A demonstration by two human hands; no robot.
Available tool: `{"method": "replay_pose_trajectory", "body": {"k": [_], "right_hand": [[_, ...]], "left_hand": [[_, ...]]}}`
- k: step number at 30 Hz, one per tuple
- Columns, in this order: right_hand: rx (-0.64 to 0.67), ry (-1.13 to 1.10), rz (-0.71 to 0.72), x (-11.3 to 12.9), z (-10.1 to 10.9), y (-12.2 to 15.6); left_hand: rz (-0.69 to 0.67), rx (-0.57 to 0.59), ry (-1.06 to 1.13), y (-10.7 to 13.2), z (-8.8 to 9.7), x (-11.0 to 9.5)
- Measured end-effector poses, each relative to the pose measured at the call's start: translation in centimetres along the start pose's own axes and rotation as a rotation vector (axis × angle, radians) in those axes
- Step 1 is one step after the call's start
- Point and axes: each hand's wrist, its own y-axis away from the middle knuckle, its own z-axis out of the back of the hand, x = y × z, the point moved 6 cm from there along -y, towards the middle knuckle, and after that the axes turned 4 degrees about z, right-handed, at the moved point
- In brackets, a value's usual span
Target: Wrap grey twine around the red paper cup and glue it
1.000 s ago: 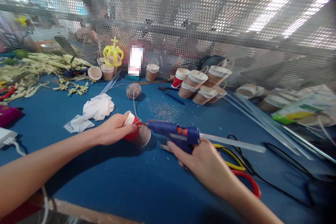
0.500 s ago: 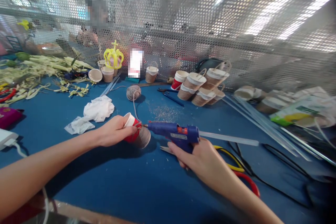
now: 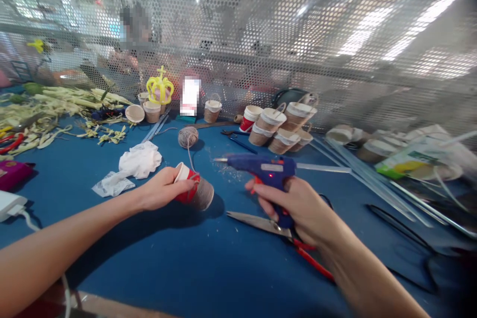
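Note:
My left hand [image 3: 163,190] is closed round a red and white paper cup [image 3: 183,174], tilted on its side. Grey-brown yarn is wound about the cup's lower part, and a strand runs back to a ball of yarn [image 3: 188,137]. In my right hand [image 3: 298,203] is a blue hot glue gun [image 3: 261,166], its nozzle pointing left and apart from the cup. A clear glue stick [image 3: 323,168] sticks out of its back. Scissors [image 3: 257,221] with red handles lie beneath the right hand, partly hidden by it.
Several twine-wrapped cups [image 3: 274,121] are stacked by the perforated metal screen [image 3: 231,25]. Crumpled white cloth or plastic [image 3: 139,160] lies left of the yarn. Clear glue sticks [image 3: 372,184] and a black cord [image 3: 402,231] are at right, dried plant strips [image 3: 74,99] at far left.
My right hand has drawn the glue gun away from the cup, up and to the right, uncovering the scissor blades. The left hand still holds the cup in nearly the same place.

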Motion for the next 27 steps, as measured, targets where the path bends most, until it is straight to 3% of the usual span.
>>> {"method": "replay_pose_trajectory", "body": {"k": [4, 14, 19, 22, 27], "right_hand": [[-0.238, 0.116, -0.068, -1.3, 2.8, -2.4], [-0.308, 0.373, -0.153, -4.5, 3.2, -7.9], [-0.383, 0.546, -0.057, -3.0, 3.0, -7.4], [-0.295, 0.536, 0.06, -0.7, 0.9, -6.2], [0.182, 0.306, 0.153, 1.6, -5.6, -4.5]], "left_hand": [[-0.021, 0.005, 0.039, 0.1, -0.1, -0.3], [-0.09, 0.033, -0.031, 0.6, -0.6, -0.4], [-0.109, 0.014, -0.076, 0.8, -0.5, -0.7], [-0.127, 0.021, -0.08, 1.1, -0.4, -1.0], [-0.163, 0.055, -0.064, 1.5, -0.6, -1.8]]}}
